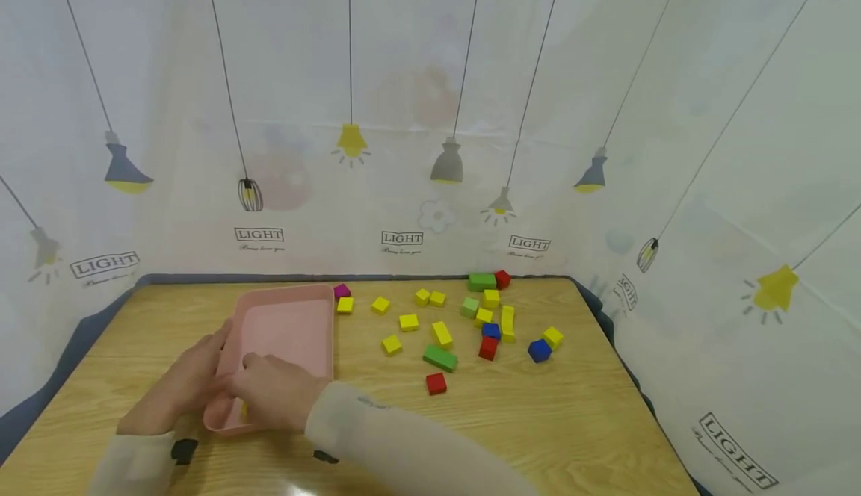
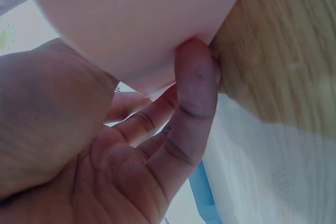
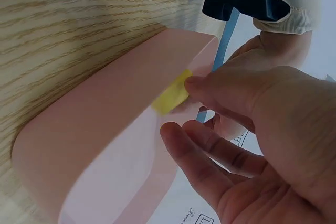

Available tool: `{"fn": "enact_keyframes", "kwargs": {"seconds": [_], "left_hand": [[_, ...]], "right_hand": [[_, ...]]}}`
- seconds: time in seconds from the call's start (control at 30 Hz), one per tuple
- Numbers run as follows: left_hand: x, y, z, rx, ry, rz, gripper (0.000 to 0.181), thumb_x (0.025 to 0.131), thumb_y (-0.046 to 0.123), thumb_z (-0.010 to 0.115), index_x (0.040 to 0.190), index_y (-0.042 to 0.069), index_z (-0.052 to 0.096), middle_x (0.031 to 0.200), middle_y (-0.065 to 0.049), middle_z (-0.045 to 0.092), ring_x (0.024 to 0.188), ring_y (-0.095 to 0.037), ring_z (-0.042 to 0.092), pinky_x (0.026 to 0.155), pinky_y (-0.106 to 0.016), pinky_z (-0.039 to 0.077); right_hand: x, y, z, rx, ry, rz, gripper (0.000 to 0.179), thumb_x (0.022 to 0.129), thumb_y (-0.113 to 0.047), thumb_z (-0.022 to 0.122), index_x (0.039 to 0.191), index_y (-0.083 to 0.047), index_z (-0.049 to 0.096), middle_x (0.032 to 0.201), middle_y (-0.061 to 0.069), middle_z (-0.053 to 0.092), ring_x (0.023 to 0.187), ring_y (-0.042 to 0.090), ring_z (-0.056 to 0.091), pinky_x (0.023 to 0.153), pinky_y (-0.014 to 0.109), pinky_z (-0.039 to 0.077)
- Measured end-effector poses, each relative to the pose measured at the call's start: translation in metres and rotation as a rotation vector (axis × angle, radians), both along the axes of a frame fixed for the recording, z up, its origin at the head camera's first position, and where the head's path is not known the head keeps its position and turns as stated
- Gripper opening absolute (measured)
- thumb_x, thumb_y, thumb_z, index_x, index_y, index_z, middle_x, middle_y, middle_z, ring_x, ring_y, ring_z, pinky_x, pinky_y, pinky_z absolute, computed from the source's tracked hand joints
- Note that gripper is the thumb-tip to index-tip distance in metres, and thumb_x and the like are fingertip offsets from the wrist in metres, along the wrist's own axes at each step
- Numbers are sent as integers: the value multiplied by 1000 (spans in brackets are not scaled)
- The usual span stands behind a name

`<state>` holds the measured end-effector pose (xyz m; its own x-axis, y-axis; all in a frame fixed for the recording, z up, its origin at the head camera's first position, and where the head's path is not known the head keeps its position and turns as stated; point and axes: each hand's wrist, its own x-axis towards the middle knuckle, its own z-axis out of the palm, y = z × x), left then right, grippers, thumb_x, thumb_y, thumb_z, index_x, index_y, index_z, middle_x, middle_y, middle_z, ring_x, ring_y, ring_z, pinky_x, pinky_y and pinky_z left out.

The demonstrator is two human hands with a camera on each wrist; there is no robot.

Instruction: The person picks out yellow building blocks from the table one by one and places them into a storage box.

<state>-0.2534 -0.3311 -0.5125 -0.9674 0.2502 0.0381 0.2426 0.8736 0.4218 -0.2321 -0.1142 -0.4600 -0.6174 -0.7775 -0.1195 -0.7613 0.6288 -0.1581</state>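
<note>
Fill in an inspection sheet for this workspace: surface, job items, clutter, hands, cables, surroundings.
Surface: wood-grain table; no spill seen.
Job items: pink tray on the table's left part, a yellow block inside its near end.
Clutter: loose yellow, green, red and blue blocks right of the tray; a purple block by its far right corner.
Hands: left hand grips the tray's left wall; right hand has its thumb at the yellow block, fingers apart from it.
Cables: nothing seen; the cords are printed.
Surroundings: pale cloth printed with lamps.

White lamp-print backdrop (image 1: 403, 48) behind wooden table (image 1: 525, 429)
</note>
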Motion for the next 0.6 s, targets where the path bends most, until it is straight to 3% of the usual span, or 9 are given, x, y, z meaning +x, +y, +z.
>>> {"fn": "enact_keyframes", "kwargs": {"seconds": [0.1, 0.27, 0.4, 0.5, 0.6], "left_hand": [[0, 0, 0, -10, -22, 14, 100, 101, 12, 88, 173, -22, 26, 159, -55, 50, 144, -72, 56, 118, -86, 52], [0, -1, 0, -16, -15, 15, 96, 100, 3, 86, 170, -25, 27, 158, -55, 51, 139, -69, 62, 116, -83, 55], [0, -1, -1, -18, -8, 18, 94, 101, 2, 86, 169, -26, 28, 153, -54, 55, 131, -64, 68, 112, -79, 59], [0, 0, -1, -16, -27, 27, 96, 101, 4, 86, 171, -24, 27, 157, -55, 51, 137, -68, 64, 114, -81, 57], [-1, 2, -1, -12, -67, 47, 99, 102, 7, 86, 174, -21, 24, 165, -55, 44, 147, -72, 54, 120, -84, 51]], "right_hand": [[-1, 4, 0, -7, -32, -20, 48, 109, -26, 85, 152, -44, 75, 119, -16, 72, 95, -2, 60, 85, 10, 54], [-5, 15, -1, -9, 16, -24, 38, 110, -31, 83, 147, -38, 79, 129, -15, 72, 102, -3, 63, 90, 10, 57], [-9, 27, 0, -31, 31, -40, 40, 112, -32, 79, 152, -36, 76, 136, -14, 70, 110, -2, 62, 97, 11, 59], [-12, 39, 3, -55, 39, -57, 41, 114, -33, 77, 154, -36, 74, 138, -12, 70, 112, 0, 62, 102, 12, 58], [-14, 53, 8, -77, 48, -100, 40, 114, -34, 78, 154, -36, 74, 137, -12, 69, 111, 2, 62, 97, 13, 59]]}}
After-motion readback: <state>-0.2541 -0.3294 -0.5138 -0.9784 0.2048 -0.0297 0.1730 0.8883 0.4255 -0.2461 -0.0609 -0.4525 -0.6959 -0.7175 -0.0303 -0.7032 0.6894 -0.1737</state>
